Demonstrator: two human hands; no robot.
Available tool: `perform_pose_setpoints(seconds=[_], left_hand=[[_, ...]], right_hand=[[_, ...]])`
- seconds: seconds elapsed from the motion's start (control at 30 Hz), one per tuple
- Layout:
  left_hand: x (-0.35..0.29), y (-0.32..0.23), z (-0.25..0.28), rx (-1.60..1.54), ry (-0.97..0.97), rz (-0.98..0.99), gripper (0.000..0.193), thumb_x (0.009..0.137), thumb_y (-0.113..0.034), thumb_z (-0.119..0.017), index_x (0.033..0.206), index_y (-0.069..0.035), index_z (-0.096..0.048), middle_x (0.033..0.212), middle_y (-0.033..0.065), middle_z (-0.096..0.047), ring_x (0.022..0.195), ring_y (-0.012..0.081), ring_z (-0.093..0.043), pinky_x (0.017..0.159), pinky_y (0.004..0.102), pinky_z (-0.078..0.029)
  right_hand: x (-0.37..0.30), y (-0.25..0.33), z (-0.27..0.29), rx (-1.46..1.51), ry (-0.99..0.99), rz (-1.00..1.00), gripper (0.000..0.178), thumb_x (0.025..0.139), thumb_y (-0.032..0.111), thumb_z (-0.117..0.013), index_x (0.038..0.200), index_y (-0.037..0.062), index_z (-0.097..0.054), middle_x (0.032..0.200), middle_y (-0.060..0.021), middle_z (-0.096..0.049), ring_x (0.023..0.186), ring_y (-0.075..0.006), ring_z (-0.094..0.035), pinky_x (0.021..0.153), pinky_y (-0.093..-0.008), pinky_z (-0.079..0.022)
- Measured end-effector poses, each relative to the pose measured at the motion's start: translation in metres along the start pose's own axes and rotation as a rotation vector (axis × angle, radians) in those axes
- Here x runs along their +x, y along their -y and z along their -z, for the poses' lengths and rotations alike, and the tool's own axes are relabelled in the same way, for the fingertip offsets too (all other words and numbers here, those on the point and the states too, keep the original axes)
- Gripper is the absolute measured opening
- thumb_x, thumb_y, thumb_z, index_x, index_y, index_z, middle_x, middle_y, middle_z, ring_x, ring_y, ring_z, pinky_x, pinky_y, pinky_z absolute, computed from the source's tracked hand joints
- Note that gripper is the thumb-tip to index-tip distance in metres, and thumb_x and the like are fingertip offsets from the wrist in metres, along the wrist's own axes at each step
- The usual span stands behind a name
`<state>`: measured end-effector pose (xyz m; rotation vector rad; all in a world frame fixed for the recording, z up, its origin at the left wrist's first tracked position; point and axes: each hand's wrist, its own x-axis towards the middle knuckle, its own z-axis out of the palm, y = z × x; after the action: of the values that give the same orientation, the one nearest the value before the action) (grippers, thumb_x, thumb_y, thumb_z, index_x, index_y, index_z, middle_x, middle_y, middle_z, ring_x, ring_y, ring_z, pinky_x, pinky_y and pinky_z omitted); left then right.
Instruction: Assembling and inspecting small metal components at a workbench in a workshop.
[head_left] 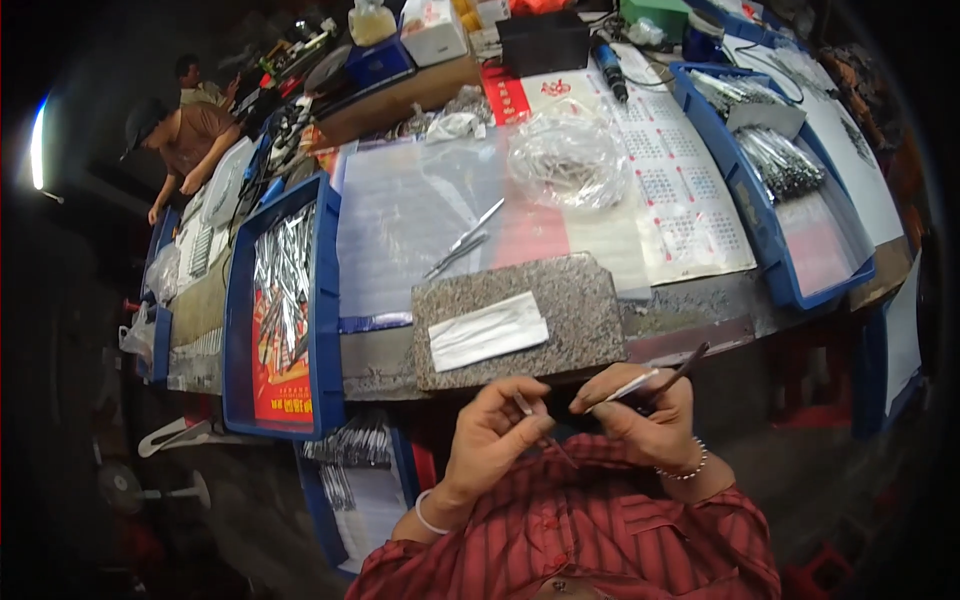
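One thin rod [523,403] sits pinched in my left hand [495,430]. My right hand [648,420] grips a slim pale piece [633,384] and a dark stick [688,362], near the stone block [582,315].

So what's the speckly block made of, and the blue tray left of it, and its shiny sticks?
The block looks like rough stone, perhaps granite, with mixed grey and brownish specks. The tray seems to be smooth plastic: evenly blue, with thin, moulded-looking walls. The sticks look like polished metal, silvery with bright glints, though they're too small here to be sure.
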<state>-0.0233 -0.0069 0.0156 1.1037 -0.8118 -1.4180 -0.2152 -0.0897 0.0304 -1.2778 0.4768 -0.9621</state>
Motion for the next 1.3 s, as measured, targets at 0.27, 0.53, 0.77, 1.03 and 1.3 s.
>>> perform_pose_setpoints(seconds=[0.27, 0.53, 0.77, 1.03, 1.3], left_hand=[[-0.001, 0.0, 0.007, -0.115, -0.045, -0.132, 0.029, 0.102, -0.02, -0.05, 0.118, 0.003, -0.057, 0.09, 0.0083, -0.062, 0.072, 0.0097, -0.058, 0.067, 0.021, -0.048], [-0.002, 0.002, 0.014, -0.178, -0.046, -0.151, 0.029, 0.101, -0.019, -0.052, 0.117, 0.004, -0.058, 0.088, 0.0083, -0.062, 0.071, 0.0099, -0.058, 0.066, 0.0212, -0.047], [-0.002, 0.004, 0.015, -0.223, -0.094, -0.139, 0.026, 0.1, -0.017, -0.054, 0.113, 0.004, -0.06, 0.088, 0.008, -0.062, 0.07, 0.01, -0.058, 0.066, 0.0213, -0.047], [-0.005, 0.013, 0.024, -0.167, -0.095, -0.08, 0.022, 0.099, -0.016, -0.057, 0.107, 0.003, -0.063, 0.09, 0.0074, -0.063, 0.073, 0.0105, -0.06, 0.068, 0.0214, -0.048], [0.006, -0.023, 0.057, 0.558, 0.154, -0.224, 0.012, 0.081, 0.001, -0.07, 0.093, 0.002, -0.068, 0.083, 0.0107, -0.067, 0.075, 0.019, -0.064, 0.066, 0.0278, -0.049]], right_hand=[[-0.008, 0.0, -0.016, -0.495, 0.174, 0.033, 0.043, 0.078, -0.002, -0.066, 0.119, 0.0021, -0.055, 0.074, -0.0071, -0.06, 0.063, -0.0212, -0.064, 0.054, -0.0304, -0.049], [-0.001, -0.008, -0.026, -0.64, 0.221, 0.218, 0.036, 0.071, -0.004, -0.067, 0.107, 0.001, -0.063, 0.069, -0.0055, -0.055, 0.057, -0.0186, -0.059, 0.05, -0.0294, -0.047], [-0.006, -0.023, -0.036, -0.644, 0.221, 0.24, 0.04, 0.071, -0.003, -0.068, 0.11, -0.0007, -0.063, 0.066, -0.0061, -0.052, 0.056, -0.0193, -0.058, 0.048, -0.03, -0.046], [-0.01, -0.033, -0.039, -0.871, 0.204, 0.373, 0.032, 0.071, 0.002, -0.07, 0.103, 0.0009, -0.067, 0.063, -0.0032, -0.048, 0.049, -0.0168, -0.054, 0.042, -0.0289, -0.043], [0.019, -0.012, -0.021, -0.929, 0.401, 0.432, 0.019, 0.071, 0.007, -0.072, 0.089, 0.0029, -0.066, 0.063, -0.0021, -0.048, 0.049, -0.0162, -0.054, 0.041, -0.0293, -0.043]])
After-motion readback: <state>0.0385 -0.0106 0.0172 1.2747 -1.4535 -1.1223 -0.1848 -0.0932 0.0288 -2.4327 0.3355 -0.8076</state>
